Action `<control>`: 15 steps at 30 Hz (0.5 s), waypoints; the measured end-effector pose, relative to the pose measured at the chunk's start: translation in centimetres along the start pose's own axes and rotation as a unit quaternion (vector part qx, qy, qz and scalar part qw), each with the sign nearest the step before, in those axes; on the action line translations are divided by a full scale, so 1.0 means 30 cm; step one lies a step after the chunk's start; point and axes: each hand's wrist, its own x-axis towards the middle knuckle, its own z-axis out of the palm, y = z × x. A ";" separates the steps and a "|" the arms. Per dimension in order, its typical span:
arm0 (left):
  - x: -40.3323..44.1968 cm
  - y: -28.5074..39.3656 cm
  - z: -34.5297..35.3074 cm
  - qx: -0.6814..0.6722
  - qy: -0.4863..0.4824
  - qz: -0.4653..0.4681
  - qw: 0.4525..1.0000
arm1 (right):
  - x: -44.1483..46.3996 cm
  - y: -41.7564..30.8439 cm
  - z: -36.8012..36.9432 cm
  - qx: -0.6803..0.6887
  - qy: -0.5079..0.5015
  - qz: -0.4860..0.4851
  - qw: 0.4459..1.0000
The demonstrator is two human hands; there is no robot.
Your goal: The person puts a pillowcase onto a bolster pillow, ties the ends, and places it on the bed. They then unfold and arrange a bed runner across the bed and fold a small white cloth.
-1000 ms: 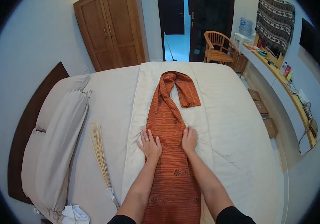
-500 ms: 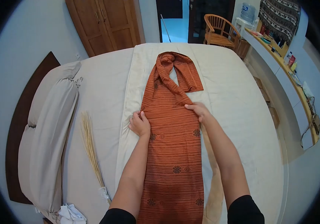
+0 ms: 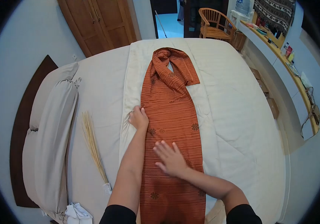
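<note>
A long orange-red patterned cloth (image 3: 169,125) runs lengthwise over the bed, its far end twisted and folded over on itself. My left hand (image 3: 139,118) is at the cloth's left edge, its fingers closed on the border. Flat on the middle of the cloth lies my right hand (image 3: 171,159), fingers spread and holding nothing. Beneath the cloth is a cream bed cover (image 3: 238,149). A bundle of thin straw sticks (image 3: 93,143) rests on the sheet to the left of my left arm.
Grey pillows and a bolster (image 3: 51,145) line the dark headboard (image 3: 20,160). A crumpled white cloth (image 3: 78,213) lies at the bed's near left. Beyond the bed are a wooden wardrobe (image 3: 106,24), a wooden chair (image 3: 216,28) and a shelf (image 3: 279,56) with small items.
My right hand has let go of the cloth's right edge and come down to its middle, opening flat. The fold there has been spread outward. My left hand stays at the left edge.
</note>
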 end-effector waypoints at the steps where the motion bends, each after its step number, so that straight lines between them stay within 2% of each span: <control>1: 0.026 -0.015 -0.016 0.005 -0.078 0.019 0.997 | 0.007 0.033 -0.037 -0.031 -0.020 0.045 0.998; 2: 0.042 -0.018 -0.032 0.008 -0.156 0.040 0.987 | 0.027 0.087 -0.086 -0.063 -0.038 0.091 0.993; 3: 0.041 -0.022 -0.042 0.008 -0.159 0.042 0.986 | 0.025 0.169 -0.094 -0.068 0.012 0.133 0.989; 4: 0.052 -0.016 -0.053 0.011 -0.212 0.030 0.977 | 0.035 0.247 -0.080 -0.076 0.067 0.173 0.980; 5: 0.066 -0.002 -0.077 0.012 -0.261 0.017 0.965 | 0.054 0.276 -0.077 -0.079 0.073 0.173 0.979; 7: -0.104 0.105 -0.205 0.042 -0.182 0.094 0.978 | 0.083 0.297 -0.071 -0.166 0.096 0.263 0.946; 10: -0.491 0.116 -0.329 0.051 -0.196 0.255 0.945 | 0.074 0.187 0.013 -0.216 0.072 0.321 0.919; 11: -0.621 0.057 -0.338 0.072 -0.210 0.296 0.929 | 0.022 0.145 0.005 -0.219 0.074 0.322 0.918; 13: -0.802 -0.052 -0.503 0.037 -0.249 0.305 0.919 | -0.108 0.017 -0.005 -0.154 0.119 0.262 0.945; 15: -0.911 -0.157 -0.633 0.021 -0.246 0.270 0.931 | -0.275 -0.088 -0.048 -0.122 0.127 0.259 0.950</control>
